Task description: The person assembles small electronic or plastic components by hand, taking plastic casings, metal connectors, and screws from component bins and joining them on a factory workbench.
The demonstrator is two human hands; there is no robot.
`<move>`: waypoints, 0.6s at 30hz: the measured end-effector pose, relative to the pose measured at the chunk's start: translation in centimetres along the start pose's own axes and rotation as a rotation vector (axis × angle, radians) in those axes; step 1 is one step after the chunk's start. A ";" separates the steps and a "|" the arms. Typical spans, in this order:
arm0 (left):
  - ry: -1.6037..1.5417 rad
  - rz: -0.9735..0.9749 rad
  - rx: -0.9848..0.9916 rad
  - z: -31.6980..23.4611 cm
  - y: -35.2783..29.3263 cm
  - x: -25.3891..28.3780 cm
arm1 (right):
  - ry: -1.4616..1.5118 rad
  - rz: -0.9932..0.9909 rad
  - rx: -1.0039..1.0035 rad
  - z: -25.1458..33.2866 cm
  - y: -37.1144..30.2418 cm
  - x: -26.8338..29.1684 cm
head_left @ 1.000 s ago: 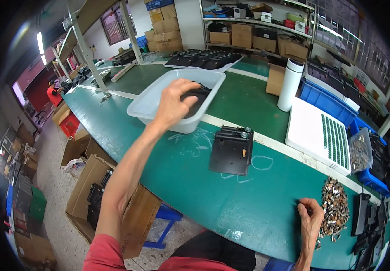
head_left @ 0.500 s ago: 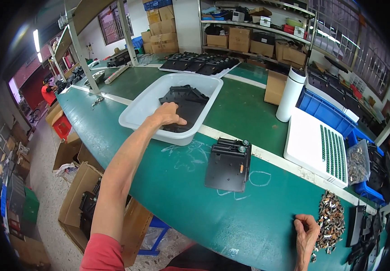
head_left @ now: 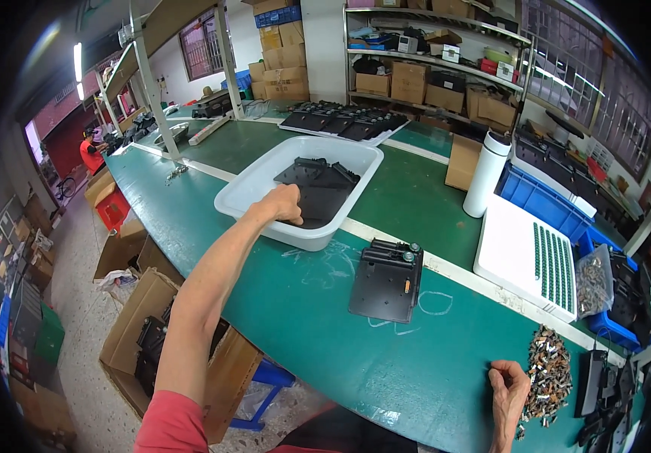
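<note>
My left hand point(head_left: 284, 204) reaches into a white plastic tub point(head_left: 227, 205), its fingers closed at the edge of a black plastic panel point(head_left: 324, 202). The fingertips are partly hidden there. More black panels lie behind it in the tub. On the green table in front of the tub lies a single black panel point(head_left: 383, 291), with round metal fittings along its far edge and a small orange-brown piece on its right side. My right hand point(head_left: 509, 392) rests at the near right with curled fingers, beside a heap of small brown and silver parts point(head_left: 548, 374). Whatever its fingers hold is hidden.
A white bottle point(head_left: 487, 175) stands behind a white tray with rows of small green pieces point(head_left: 514, 257). Blue bins point(head_left: 544, 198) and a bag of small parts point(head_left: 593, 279) are at the right. Black parts cover a sheet at the back. An open cardboard box point(head_left: 125, 332) sits below the table's left edge.
My left hand has gone from spread thumb and forefinger to closed fingers at the panel in the tub. The view has shifted slightly; my right hand stays beside the heap.
</note>
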State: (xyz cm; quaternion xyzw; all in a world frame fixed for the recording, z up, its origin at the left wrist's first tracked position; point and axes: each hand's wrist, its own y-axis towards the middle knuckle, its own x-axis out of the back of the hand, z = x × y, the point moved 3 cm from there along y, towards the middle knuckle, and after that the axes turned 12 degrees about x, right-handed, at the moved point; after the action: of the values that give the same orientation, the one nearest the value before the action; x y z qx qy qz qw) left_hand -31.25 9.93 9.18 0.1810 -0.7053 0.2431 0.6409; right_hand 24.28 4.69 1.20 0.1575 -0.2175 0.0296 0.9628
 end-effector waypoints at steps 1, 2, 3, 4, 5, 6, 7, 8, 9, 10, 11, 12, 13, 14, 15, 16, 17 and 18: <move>-0.081 0.106 0.056 0.1 -0.2 0.4 | 0.002 0.000 0.004 0.0 0.0 0.0; -0.162 0.213 0.110 0.1 -0.4 0.5 | 0.002 0.001 0.005 0.1 0.0 0.0; -0.163 0.213 0.111 -0.2 -0.5 0.5 | -0.007 0.004 -0.003 0.4 -0.1 0.1; -0.258 0.179 0.231 -0.4 -0.4 0.5 | -0.019 0.006 -0.009 0.5 -0.1 0.1; -0.352 0.146 0.351 -0.4 -0.4 0.4 | -0.021 0.005 -0.009 0.6 -0.1 0.0; -0.354 0.147 0.349 -0.7 -0.2 0.2 | -0.008 0.004 -0.013 0.6 -0.1 -0.1; -0.292 0.132 0.342 -0.9 0.2 -0.2 | 0.003 0.003 -0.018 0.5 -0.1 -0.1; -0.229 0.117 0.334 -1.2 0.5 -0.5 | -0.001 0.001 -0.019 0.4 0.0 -0.1; -0.166 0.102 0.327 -1.4 0.8 -0.8 | -0.020 0.006 0.002 0.3 0.1 -0.2; -0.165 0.107 0.323 -1.6 0.9 -0.9 | -0.039 0.010 0.019 0.2 0.1 -0.2; -0.146 0.084 0.316 -1.7 1.1 -0.8 | -0.042 0.009 0.014 0.3 0.0 -0.2; -0.126 0.061 0.310 -1.9 1.2 -0.7 | -0.027 0.007 0.006 0.5 0.1 -0.2; -0.125 0.064 0.308 -2.0 1.3 -0.7 | -0.012 0.005 -0.001 0.6 0.1 -0.2; -0.191 0.006 0.336 -2.1 1.3 -0.4 | -0.013 0.004 -0.004 0.5 0.1 -0.1; -0.257 -0.054 0.364 -2.1 1.4 -0.2 | -0.017 0.003 -0.007 0.3 0.0 0.0; -0.321 -0.135 0.351 -1.0 2.3 -0.4 | -0.017 0.006 -0.006 0.3 0.0 0.0; -0.318 -0.136 0.352 -0.2 2.6 -0.2 | -0.014 0.007 -0.007 0.3 0.0 0.0; -0.541 -0.132 0.400 0.9 2.8 -0.1 | -0.019 0.010 -0.003 0.4 0.0 -0.1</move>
State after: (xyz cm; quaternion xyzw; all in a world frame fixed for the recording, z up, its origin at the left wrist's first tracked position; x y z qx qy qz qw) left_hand -33.55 11.71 8.74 0.4064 -0.7746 0.2779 0.3969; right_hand 24.04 4.58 1.57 0.1553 -0.2276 0.0326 0.9607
